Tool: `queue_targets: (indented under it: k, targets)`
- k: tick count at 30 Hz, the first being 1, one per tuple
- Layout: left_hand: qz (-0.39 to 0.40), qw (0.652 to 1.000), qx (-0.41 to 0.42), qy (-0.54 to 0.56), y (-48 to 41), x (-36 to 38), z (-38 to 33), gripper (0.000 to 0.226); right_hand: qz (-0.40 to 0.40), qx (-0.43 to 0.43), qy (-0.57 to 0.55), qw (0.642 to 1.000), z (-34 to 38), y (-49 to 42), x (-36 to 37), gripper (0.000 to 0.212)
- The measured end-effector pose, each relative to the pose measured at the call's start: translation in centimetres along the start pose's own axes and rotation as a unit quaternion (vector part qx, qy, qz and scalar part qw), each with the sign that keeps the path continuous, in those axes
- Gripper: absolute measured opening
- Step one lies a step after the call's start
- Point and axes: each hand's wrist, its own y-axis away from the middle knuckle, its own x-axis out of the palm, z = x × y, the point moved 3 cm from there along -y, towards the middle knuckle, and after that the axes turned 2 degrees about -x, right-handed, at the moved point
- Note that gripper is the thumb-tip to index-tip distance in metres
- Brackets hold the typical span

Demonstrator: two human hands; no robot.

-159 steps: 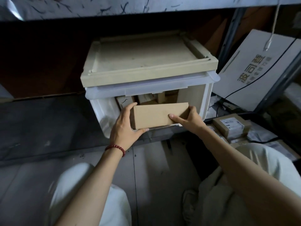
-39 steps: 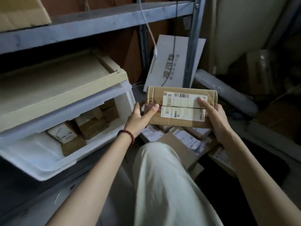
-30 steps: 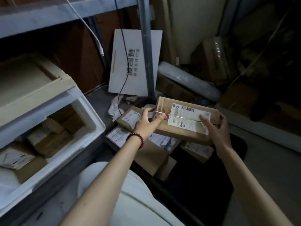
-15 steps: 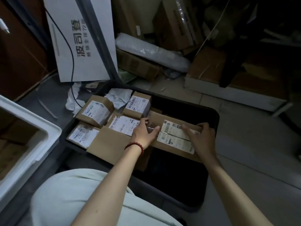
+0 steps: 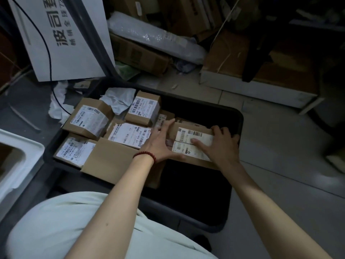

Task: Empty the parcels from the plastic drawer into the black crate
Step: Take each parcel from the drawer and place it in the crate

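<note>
Left hand [image 5: 161, 145], right hand [image 5: 221, 146]: close together, both gripping.

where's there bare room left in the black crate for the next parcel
Bare floor of the black plastic crate shows near-right, between the plain brown cardboard box, the long labelled cardboard parcel in the left hand and right hand, and the near rim. Left and far-left are packed with labelled parcels.

Dim, grainy wide-angle view; edges bow, corners sink into shadow, labels perhaps slightly motion-blurred
</note>
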Motion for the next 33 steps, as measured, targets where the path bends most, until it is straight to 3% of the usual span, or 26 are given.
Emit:
queue_targets:
  k: [3,11,13,16,20,25,27,30,33]
  targets:
    - [0.010,0.996,0.023,-0.087,0.1,0.4,-0.1,0.137,0.028,-0.012,0.025,0.999,-0.2,-0.1,-0.4,0.090]
    - [-0.024,0.999,0.036,-0.017,-0.2,-0.1,0.9,0.143,0.084,-0.019,0.053,0.995,0.1,-0.4,0.5,0.095]
    - [-0.044,0.999,0.032,-0.002,-0.2,-0.4,1.1,0.139,0.094,-0.006,0.044,0.995,0.4,-0.5,0.8,0.098]
    - [-0.102,0.995,0.017,0.000,-0.3,0.0,0.6,0.114,0.123,0.025,0.040,0.991,0.5,0.0,2.2,0.105]
    - [-0.123,0.991,-0.048,-0.011,-0.5,2.3,-1.0,0.095,0.193,0.059,-0.108,0.973,0.6,1.0,5.3,0.092]
    - [-0.059,0.996,-0.059,0.029,-0.9,3.3,-1.2,0.099,0.129,0.000,-0.283,0.951,0.6,0.0,5.1,0.079]
    - [-0.059,0.994,-0.059,0.076,-1.1,3.1,-0.8,0.097,0.094,-0.037,-0.305,0.947,0.9,-1.0,4.3,0.076]
    - [-0.066,0.993,-0.040,0.094,-1.2,2.9,-0.7,0.095,0.066,-0.103,-0.257,0.959,1.8,-2.9,3.0,0.070]
    - [-0.051,0.996,-0.021,0.072,-1.5,3.3,-1.0,0.091,0.094,-0.137,-0.133,0.977,2.4,-4.5,2.3,0.054]
